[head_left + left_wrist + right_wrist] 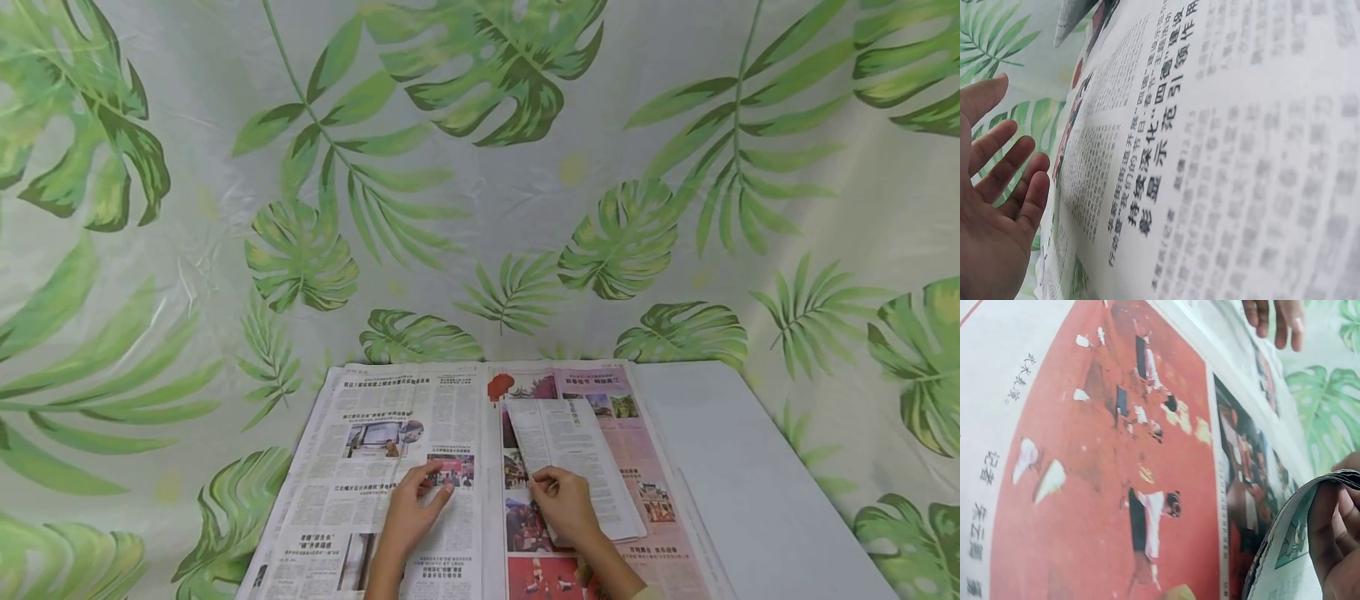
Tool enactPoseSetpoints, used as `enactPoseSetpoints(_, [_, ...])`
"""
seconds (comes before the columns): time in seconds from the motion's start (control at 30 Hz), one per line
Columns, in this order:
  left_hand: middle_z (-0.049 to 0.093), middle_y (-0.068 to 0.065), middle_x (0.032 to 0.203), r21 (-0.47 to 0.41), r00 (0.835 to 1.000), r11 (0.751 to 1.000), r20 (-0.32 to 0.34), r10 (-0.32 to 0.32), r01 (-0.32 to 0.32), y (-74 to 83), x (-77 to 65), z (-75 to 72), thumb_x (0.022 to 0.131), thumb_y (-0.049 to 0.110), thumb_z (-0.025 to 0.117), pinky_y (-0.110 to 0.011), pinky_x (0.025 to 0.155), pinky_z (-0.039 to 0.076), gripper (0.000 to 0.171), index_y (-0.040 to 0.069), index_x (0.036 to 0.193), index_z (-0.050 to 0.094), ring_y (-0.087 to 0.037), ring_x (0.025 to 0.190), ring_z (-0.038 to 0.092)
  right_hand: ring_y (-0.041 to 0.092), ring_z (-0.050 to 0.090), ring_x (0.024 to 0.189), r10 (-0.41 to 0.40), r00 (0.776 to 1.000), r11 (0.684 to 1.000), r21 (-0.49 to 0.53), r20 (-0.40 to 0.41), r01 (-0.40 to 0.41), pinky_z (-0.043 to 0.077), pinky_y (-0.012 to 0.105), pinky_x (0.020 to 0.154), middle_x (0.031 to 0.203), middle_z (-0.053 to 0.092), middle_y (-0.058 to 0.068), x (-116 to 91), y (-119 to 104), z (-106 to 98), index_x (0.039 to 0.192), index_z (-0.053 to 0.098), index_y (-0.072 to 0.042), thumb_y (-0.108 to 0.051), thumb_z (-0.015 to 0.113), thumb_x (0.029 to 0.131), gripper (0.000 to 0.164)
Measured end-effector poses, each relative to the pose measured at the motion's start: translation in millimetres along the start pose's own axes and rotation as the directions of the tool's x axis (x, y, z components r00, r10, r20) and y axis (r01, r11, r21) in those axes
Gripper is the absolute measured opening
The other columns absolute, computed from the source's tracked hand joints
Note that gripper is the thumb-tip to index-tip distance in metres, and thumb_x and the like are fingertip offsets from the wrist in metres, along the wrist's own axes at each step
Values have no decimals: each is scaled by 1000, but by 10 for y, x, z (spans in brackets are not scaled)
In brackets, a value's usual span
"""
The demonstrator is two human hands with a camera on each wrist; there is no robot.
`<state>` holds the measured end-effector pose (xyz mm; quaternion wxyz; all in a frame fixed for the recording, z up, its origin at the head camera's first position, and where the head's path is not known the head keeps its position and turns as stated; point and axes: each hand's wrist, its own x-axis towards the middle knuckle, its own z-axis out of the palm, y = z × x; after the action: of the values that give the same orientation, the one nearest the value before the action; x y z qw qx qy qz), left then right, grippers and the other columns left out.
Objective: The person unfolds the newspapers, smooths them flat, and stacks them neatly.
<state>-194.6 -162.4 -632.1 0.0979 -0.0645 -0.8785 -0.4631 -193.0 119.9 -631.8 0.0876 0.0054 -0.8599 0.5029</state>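
Observation:
A folded newspaper (581,446), narrow and several layers thick, lies at a slant over the right page of a spread newspaper (315,467). Its left edge is pinched by my right hand (566,504), thumb and fingers curled round it. In the right wrist view the edge of the folded newspaper (1288,519) bends up where the right hand (1341,544) grips it. My left hand (412,512) hovers over the left page with nothing in it. The left wrist view shows the left hand (997,206) with fingers loosely spread, palm facing the paper.
The spread newspaper covers much of a white table (750,475), whose bare surface shows on the right. Behind and around the table hangs a plastic sheet (517,200) printed with green leaves. A red-backed photo (1104,487) is printed on the page under the right wrist.

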Motion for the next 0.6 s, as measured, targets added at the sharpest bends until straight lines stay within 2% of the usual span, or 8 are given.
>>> enactPoseSetpoints(0.1, [70,-12,117,-24,1000,999,5,29,-29,8,-1,38,92,20,79,-34,85,58,42,7,130,68,-26,95,66,4,56,54,15,1000,1000,-3,4,-15,49,21,52,70,66,-7,8,37,55,90,77,-6,-14,78,90,7])
enactPoseSetpoints(0.37, [69,-9,125,-58,996,998,89,4,1,63,6,128,94,22,76,-33,87,57,43,10,134,66,-26,98,65,2,54,54,6,1000,999,-46,-9,-6,46,20,52,69,66,-7,-18,88,175,84,75,-13,-13,79,87,5])
enactPoseSetpoints(0.6, [70,-13,118,-89,996,996,88,29,-21,81,-2,226,94,22,76,-31,84,58,44,4,133,65,-27,96,66,1,51,57,31,999,996,-90,41,-27,43,18,54,74,67,-5,-6,142,221,89,75,-12,-12,79,84,7])
